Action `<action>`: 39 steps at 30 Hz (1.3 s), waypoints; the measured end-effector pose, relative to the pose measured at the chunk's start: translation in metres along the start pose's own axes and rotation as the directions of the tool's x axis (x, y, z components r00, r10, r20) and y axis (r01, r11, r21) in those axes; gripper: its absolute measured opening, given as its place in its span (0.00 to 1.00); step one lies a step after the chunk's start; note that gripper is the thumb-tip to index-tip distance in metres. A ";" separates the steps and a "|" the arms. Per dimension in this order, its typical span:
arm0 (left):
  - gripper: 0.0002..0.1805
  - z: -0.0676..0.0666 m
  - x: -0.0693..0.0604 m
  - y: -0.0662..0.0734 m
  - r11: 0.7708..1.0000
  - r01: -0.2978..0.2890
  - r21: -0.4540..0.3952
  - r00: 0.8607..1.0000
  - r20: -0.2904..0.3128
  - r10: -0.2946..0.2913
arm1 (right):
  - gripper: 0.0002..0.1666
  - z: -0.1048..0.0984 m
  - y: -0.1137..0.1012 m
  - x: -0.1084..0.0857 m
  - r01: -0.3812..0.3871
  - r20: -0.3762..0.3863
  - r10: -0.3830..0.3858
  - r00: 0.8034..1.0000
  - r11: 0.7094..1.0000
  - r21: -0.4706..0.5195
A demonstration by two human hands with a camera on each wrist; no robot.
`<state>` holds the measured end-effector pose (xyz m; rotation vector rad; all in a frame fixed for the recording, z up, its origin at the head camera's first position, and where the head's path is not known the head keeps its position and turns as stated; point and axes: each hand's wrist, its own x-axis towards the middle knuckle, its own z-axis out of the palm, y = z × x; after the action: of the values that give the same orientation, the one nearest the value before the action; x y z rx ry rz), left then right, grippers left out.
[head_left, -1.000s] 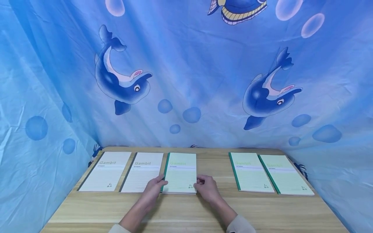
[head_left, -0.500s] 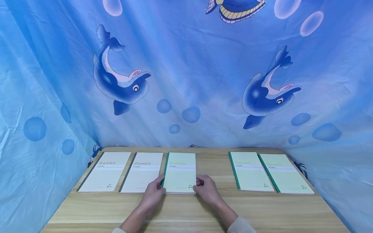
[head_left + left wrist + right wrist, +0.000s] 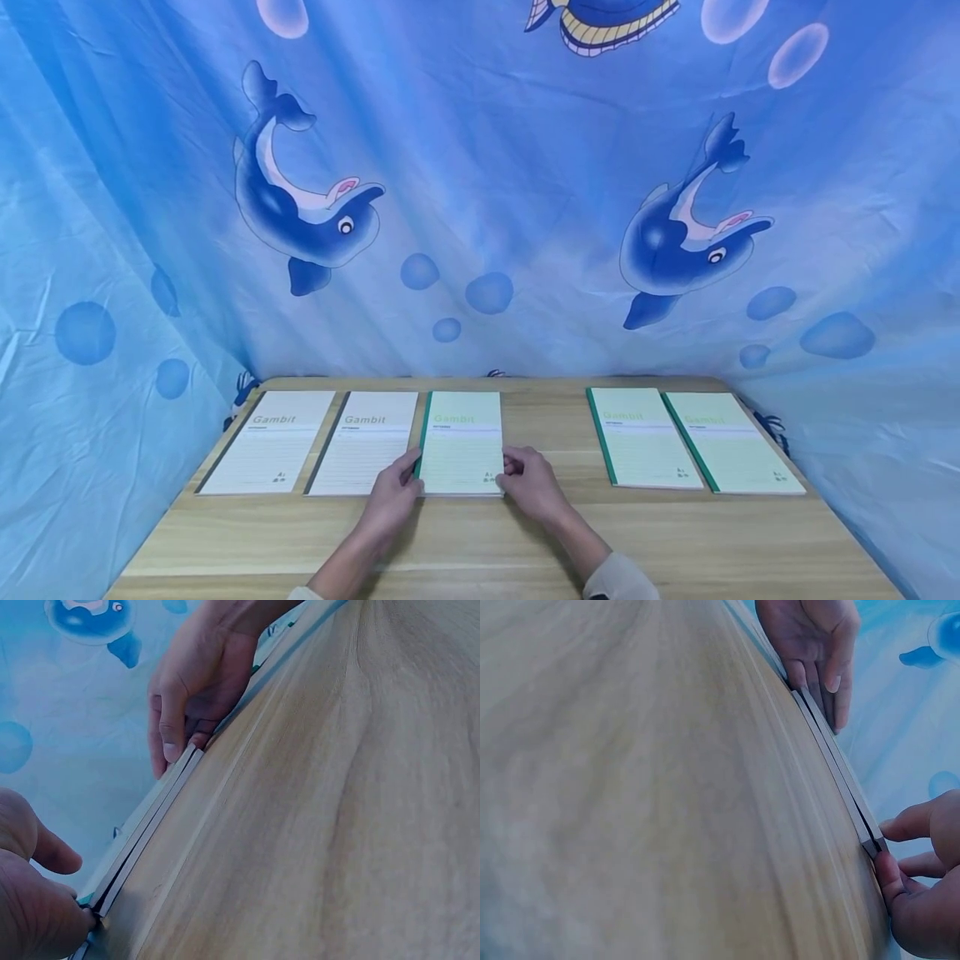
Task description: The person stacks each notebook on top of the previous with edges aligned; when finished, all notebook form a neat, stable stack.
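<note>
Notebook (image 3: 460, 437), pale green, lies near the middle of our wooden table (image 3: 480, 550). Our left hand (image 3: 392, 490) pinches its left edge and our right hand (image 3: 534, 485) pinches its right edge, both close to the near corners. On the left we see 2 white notebooks (image 3: 266, 446); farther right, 2 green-edged notebooks (image 3: 641, 437). Behind hangs blue cloth (image 3: 525, 167) with 2 dolphins (image 3: 273, 196).

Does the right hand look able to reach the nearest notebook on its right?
Probably yes: only tabletop separates the right hand from that notebook, though the hand touches the middle notebook.
</note>
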<state>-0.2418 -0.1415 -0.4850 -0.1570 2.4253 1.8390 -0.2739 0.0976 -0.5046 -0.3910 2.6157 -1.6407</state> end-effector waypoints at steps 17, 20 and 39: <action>0.40 0.001 0.000 -0.003 1.000 -0.019 0.019 1.000 -0.023 0.019 | 0.26 -0.001 0.003 0.000 -0.011 -0.003 0.011 1.000 0.999 0.042; 0.40 0.002 0.000 -0.007 0.998 -0.041 0.039 0.998 -0.041 0.043 | 0.25 -0.001 0.004 0.000 -0.008 -0.003 0.008 1.000 0.999 0.038; 0.38 0.004 -0.001 -0.011 0.991 -0.069 0.112 0.994 -0.079 0.078 | 0.25 -0.003 0.000 0.000 -0.025 0.017 0.024 1.000 0.999 0.037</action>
<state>-0.2389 -0.1407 -0.4965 -0.1406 2.6145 1.7571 -0.2746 0.1004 -0.5036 -0.3676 2.5634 -1.6686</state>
